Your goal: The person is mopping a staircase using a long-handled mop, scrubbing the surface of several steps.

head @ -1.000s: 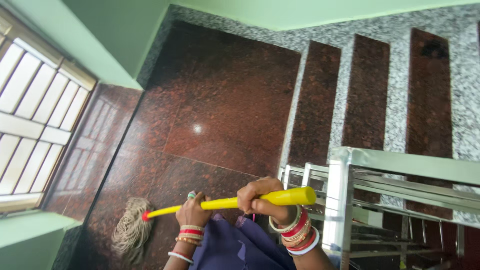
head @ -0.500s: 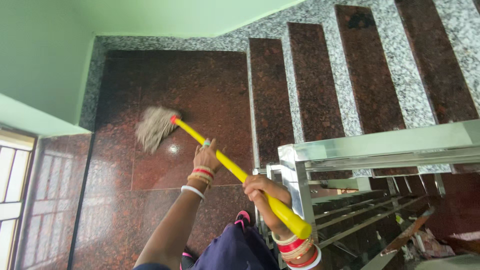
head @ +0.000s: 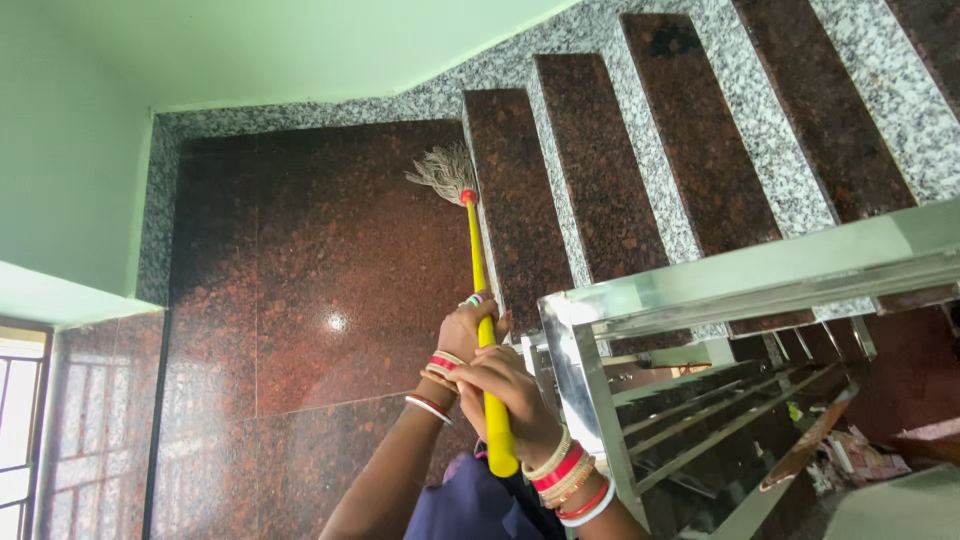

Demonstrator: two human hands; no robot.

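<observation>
Nearest the camera, the right hand [head: 505,385] is clenched around the lower part of the yellow mop handle [head: 484,330], close to its rounded butt end, with red, gold and white bangles [head: 565,478] on the wrist. Just ahead of it, the left hand [head: 468,328] grasps the same handle a little farther up; it wears a ring and its own stack of bangles. The two hands sit almost touching, one behind the other along the shaft.

The handle's long axis runs nearly straight away from the person, tilted slightly left at the far end. It ends in a red collar and a pale string mop head [head: 443,172], which lies on the dark red granite landing [head: 300,260], right against the riser of the lowest step [head: 510,190], strands fanned to the left.

To the right, a polished steel railing [head: 720,285] stands just beside the hands, its corner post near the right wrist. Open floor spreads to the left of the handle, as far as the speckled grey skirting under the green wall [head: 90,140]. Beyond the mop head, the stairs [head: 690,130] climb away to the upper right.
</observation>
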